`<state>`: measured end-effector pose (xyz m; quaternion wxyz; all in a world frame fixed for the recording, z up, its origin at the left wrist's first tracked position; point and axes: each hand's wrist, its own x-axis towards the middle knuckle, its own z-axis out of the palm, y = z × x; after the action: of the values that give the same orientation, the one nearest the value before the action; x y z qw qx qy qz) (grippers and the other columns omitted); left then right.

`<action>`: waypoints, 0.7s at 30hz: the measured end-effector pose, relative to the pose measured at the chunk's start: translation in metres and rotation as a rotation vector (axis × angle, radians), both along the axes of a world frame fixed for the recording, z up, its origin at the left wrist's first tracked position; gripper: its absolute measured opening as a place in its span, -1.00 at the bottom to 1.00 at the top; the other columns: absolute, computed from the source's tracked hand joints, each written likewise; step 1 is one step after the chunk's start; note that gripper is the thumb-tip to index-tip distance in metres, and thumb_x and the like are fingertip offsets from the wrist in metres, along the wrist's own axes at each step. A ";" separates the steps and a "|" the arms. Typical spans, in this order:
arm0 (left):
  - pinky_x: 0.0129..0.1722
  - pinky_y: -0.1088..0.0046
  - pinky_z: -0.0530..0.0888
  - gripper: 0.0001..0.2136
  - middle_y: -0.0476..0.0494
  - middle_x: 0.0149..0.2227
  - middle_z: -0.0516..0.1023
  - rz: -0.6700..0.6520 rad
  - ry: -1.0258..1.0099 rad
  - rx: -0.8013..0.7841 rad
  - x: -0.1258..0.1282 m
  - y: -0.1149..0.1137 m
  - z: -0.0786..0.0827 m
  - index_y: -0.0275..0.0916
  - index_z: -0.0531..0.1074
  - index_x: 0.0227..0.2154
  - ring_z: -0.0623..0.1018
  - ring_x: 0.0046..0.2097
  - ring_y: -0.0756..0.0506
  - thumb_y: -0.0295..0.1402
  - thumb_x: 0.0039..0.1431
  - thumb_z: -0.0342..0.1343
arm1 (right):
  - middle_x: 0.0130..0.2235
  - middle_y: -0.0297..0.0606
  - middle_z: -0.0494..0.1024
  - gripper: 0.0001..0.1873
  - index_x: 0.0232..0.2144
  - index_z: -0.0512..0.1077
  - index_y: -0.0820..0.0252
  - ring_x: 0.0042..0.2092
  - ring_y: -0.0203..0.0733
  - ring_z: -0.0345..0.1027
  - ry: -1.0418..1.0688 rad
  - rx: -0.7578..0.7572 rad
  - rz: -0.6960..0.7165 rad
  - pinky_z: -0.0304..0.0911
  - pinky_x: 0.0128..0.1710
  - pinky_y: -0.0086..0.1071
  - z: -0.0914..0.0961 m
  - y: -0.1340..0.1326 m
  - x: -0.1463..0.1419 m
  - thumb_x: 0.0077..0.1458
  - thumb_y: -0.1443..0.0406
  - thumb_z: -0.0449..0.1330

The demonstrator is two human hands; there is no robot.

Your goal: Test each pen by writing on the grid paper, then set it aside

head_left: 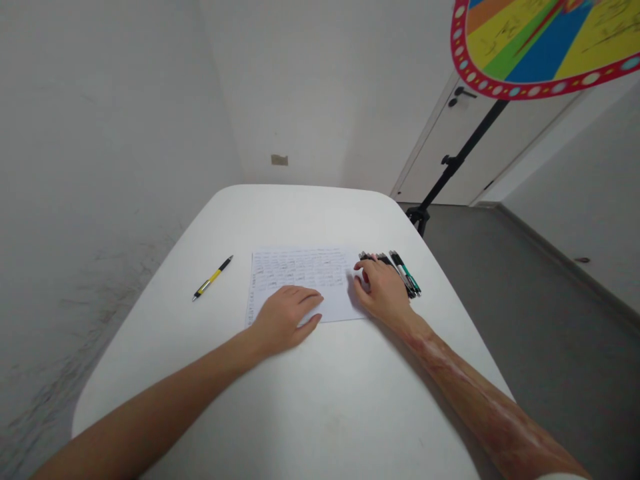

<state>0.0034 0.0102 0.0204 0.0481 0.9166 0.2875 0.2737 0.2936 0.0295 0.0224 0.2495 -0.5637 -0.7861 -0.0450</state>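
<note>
A sheet of paper covered in rows of handwriting lies on the white table. My left hand rests over its lower left part, fingers stretched out and holding nothing. At the sheet's right edge is my right hand, fingers curved and apart with a gap between thumb and forefinger. Beside and partly under it lies a row of several pens, among them a green and black pen. My right hand hides part of that row. Off to the left, a yellow and black pen lies alone, slanted.
The white table has rounded corners and stands close to the wall. At the upper right, a colourful prize wheel sits on a black stand. Behind it is a white door with a dark handle. Grey floor shows on the right.
</note>
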 end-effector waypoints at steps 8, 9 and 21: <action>0.05 0.10 0.54 -0.72 -0.30 -0.01 0.64 0.747 0.104 0.036 -0.091 0.036 0.035 -0.24 0.51 0.02 0.61 0.03 -0.32 -0.16 0.48 0.09 | -0.34 -0.23 0.56 -0.87 -0.12 0.49 0.18 -0.28 -0.06 0.41 0.131 -0.002 0.193 0.19 -0.16 -0.17 -0.005 -0.026 -0.028 0.34 0.30 0.17; 0.03 0.08 0.54 -0.68 -0.33 0.00 0.63 0.833 0.167 0.014 -0.107 0.039 0.034 -0.27 0.51 0.03 0.60 0.04 -0.36 -0.14 0.45 0.10 | -0.34 -0.23 0.55 -0.87 -0.12 0.49 0.19 -0.29 -0.07 0.40 0.139 -0.003 0.217 0.19 -0.17 -0.17 -0.006 -0.027 -0.030 0.32 0.32 0.17; -0.02 0.13 0.51 -0.67 -0.31 -0.10 0.64 0.767 0.260 -0.023 -0.135 0.026 0.019 -0.26 0.54 -0.09 0.60 -0.06 -0.30 -0.22 0.57 -0.10 | -0.19 -0.15 0.58 -0.81 -0.04 0.45 0.13 -0.21 -0.04 0.43 0.294 -0.040 0.290 0.27 -0.14 -0.15 -0.003 -0.028 -0.031 0.31 0.33 0.18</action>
<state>-0.1319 0.0365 0.0398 -0.0841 0.7694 0.6152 0.1503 0.2625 0.0013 0.0194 0.3540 -0.4502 -0.8149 0.0898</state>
